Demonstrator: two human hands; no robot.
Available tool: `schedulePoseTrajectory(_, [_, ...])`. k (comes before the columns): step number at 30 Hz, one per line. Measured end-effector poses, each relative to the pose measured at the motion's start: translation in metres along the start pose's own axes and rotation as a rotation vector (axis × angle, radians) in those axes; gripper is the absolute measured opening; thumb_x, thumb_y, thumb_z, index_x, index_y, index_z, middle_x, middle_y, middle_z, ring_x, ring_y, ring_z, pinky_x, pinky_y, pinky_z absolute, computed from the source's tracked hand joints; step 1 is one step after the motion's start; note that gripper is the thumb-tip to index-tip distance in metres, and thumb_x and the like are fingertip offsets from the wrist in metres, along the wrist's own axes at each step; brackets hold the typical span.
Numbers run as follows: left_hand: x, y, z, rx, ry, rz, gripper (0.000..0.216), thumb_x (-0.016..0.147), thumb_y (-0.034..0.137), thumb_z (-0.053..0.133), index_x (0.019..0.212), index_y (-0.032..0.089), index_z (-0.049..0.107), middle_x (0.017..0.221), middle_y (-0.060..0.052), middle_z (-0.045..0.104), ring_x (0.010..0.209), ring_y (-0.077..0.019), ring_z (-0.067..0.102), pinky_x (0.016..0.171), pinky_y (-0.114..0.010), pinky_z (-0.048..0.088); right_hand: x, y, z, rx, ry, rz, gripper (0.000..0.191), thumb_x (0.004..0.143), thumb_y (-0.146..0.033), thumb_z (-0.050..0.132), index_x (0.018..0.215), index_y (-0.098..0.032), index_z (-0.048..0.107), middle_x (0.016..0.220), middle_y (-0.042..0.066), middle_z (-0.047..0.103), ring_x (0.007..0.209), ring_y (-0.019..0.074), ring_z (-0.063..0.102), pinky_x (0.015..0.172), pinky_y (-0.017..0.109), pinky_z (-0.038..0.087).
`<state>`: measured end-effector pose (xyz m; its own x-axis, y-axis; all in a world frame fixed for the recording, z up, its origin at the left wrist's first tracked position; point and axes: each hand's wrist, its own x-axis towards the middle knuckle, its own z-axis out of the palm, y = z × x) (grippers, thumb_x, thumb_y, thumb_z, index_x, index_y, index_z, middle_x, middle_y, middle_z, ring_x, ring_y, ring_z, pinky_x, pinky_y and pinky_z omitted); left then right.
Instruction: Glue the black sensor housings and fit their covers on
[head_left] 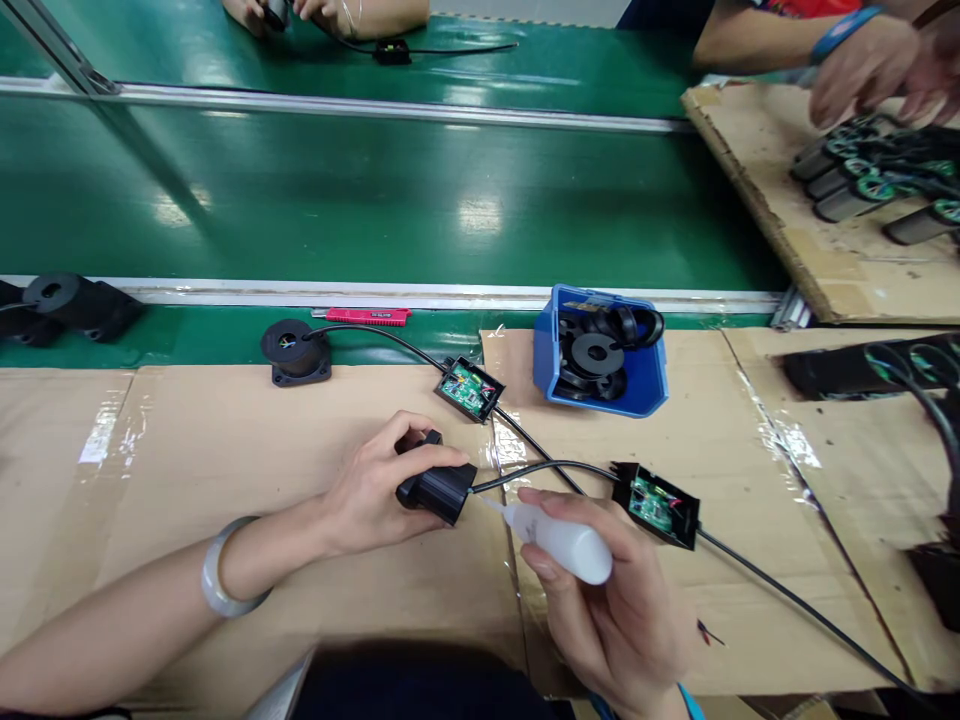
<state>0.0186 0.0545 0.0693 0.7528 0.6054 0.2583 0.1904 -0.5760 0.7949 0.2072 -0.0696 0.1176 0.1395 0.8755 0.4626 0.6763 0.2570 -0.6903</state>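
Observation:
My left hand [390, 480] is closed around a black plastic housing [446, 490], tilted on its side above the cardboard. A black cable [547, 466] runs from its end to an open black box with a green circuit board [656, 505]. In my right hand [607, 580] is a small white squeeze bottle [562, 543], its thin nozzle tip at the cable end of the housing. Beyond my hands stands a second black round-topped housing [296, 352], wired to another open circuit box [471, 388].
A blue bin [600, 390] holds black rings and discs. A red utility knife [367, 316] lies by the white rail. More black housings [75, 305] sit at left. Co-workers' hands [862, 75] work across the green table, at right over grey cylinders [855, 195] on a cardboard-covered board.

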Motion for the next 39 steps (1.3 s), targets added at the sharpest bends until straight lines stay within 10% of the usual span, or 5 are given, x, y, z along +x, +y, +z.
schedulePoseTrajectory(39, [0.0000, -0.0002, 0.0005, -0.017, -0.005, -0.006, 0.045, 0.076, 0.022, 0.081, 0.119, 0.022, 0.068, 0.117, -0.011, 0.052, 0.095, -0.0235, 0.061, 0.081, -0.038, 0.056, 0.0000, -0.0067, -0.0045, 0.034, -0.026, 0.035, 0.017, 0.098, -0.016, 0.055, 0.115, -0.016, 0.055, 0.096, 0.005, 0.070, 0.088, 0.0127, 0.066, 0.077, 0.019, 0.054])
